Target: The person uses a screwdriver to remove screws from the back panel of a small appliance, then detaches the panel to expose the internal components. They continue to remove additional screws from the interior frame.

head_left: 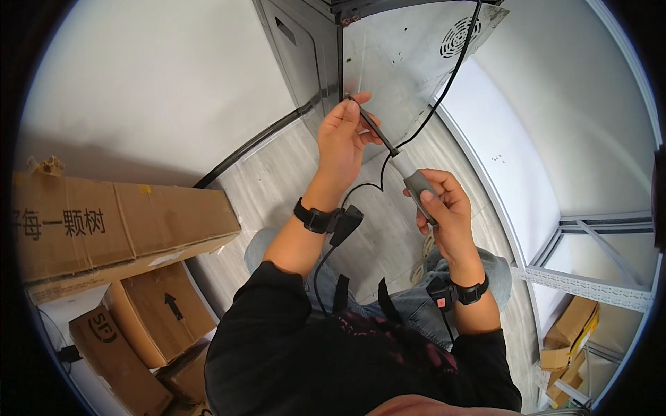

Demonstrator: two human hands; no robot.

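Note:
Between my two hands is a screwdriver-like tool with a grey handle, a pale section and a slim dark shaft. My right hand is closed round the grey handle, thumb on top. My left hand pinches the far end of the dark shaft between thumb and fingers. Whether a screw sits at that tip is too small to tell. Just beyond the left fingertips stands a light metal panel with a round slotted vent and small holes. Black bands with small devices are on both wrists.
A black cable hangs past the panel and loops behind the tool. A dark cabinet frame adjoins the panel. Cardboard boxes are stacked at left. A metal shelf with more boxes stands at right. Pale wood-look floor lies below.

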